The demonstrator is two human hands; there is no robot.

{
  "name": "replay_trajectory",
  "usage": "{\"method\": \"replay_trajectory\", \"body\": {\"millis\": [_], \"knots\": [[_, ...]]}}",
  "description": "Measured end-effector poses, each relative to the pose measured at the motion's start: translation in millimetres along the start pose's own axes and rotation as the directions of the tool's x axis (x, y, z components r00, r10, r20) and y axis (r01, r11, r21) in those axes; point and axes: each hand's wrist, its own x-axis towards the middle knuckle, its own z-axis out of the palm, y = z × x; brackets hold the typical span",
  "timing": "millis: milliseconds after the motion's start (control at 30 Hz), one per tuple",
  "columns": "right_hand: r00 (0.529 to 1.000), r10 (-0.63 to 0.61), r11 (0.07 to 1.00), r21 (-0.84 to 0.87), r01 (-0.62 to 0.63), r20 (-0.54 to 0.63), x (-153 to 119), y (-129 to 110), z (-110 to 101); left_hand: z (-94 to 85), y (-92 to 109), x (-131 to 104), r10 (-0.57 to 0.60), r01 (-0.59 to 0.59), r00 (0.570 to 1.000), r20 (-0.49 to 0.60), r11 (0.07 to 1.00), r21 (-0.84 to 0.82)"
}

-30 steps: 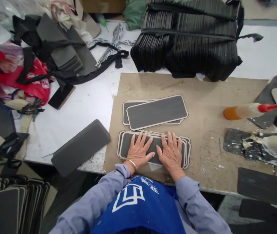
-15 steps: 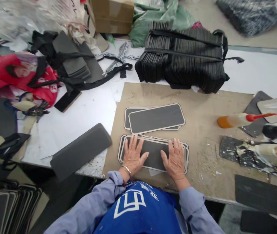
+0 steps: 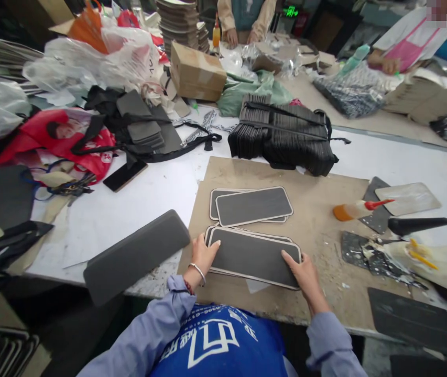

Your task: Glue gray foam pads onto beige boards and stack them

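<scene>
A small stack of dark grey panels with pale rims (image 3: 252,256) lies before me on a brown board. My left hand (image 3: 203,254) is closed on the stack's left end, thumb on top and fingers at the edge. At the right end, my right hand (image 3: 302,269) grips the top panel, thumb on its face and fingers partly hidden beyond the rim. Just behind, two more pale-rimmed panels (image 3: 254,207) overlap at an angle. Plain dark grey pieces (image 3: 137,256) lie to the left, over the table's front edge.
A strapped bundle of black pieces (image 3: 282,133) stands at the back. On the right are a glue bottle (image 3: 349,210), a black-handled tool (image 3: 420,226) and a glue-smeared container (image 3: 431,262). A phone (image 3: 124,175) and red bag (image 3: 62,136) lie left. Two people work beyond.
Both hands have gone from lying flat on the top panel to gripping the stack's ends. The top panel has shifted slightly right. My view has tilted up, showing the people beyond.
</scene>
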Motion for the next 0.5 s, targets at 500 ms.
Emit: {"method": "replay_trajectory", "body": {"millis": [500], "knots": [[0.944, -0.126, 0.984, 0.083, 0.158, -0.304, -90, -26, 7, -37.2, -17, -3, -0.027, 0.137, 0.912, 0.409, 0.96, -0.243]]}}
